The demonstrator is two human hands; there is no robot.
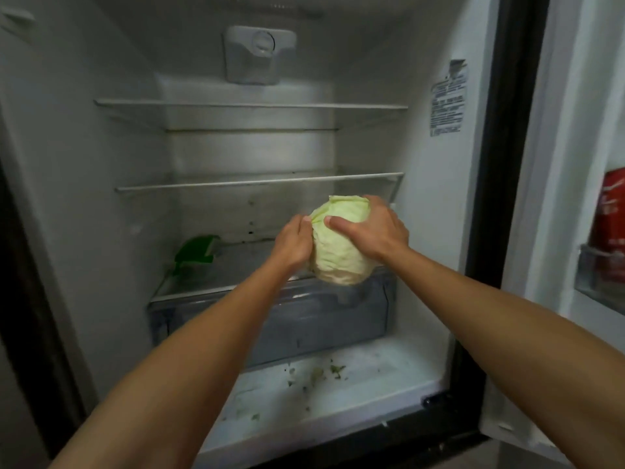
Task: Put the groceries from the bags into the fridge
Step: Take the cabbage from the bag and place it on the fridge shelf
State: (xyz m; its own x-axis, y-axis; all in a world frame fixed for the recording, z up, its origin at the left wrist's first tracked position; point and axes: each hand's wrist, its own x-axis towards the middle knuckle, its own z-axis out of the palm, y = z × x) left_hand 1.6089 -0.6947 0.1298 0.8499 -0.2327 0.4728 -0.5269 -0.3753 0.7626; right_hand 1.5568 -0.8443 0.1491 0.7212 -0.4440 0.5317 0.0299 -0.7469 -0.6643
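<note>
Cabbage (pixel 338 255) is sitting between both your hands, at the right front of the lowest glass shelf (pixel 236 265) in the fridge (pixel 433 231), just above the crisper drawer (pixel 304 319). Whether its base is touching the shelf edge is hard to tell. Your left hand (pixel 292 243) is gripping its left side, with most of that hand's fingers hiding behind the head. Your right hand (pixel 375 231) is clasping the right side, its fingers (pixel 370 202) curling over the top and the thumb pressing on the front. The head's long axis is running nearly upright, the pale stem end pointing down toward you and the leafy crown pointing up and back. A green packet (pixel 196 253) is lying blurred at the shelf's left rear. A red carton (pixel 612 211) in the door is being cut off by the frame edge. Leaf scraps (pixel 318 374) are littering the fridge floor.
</note>
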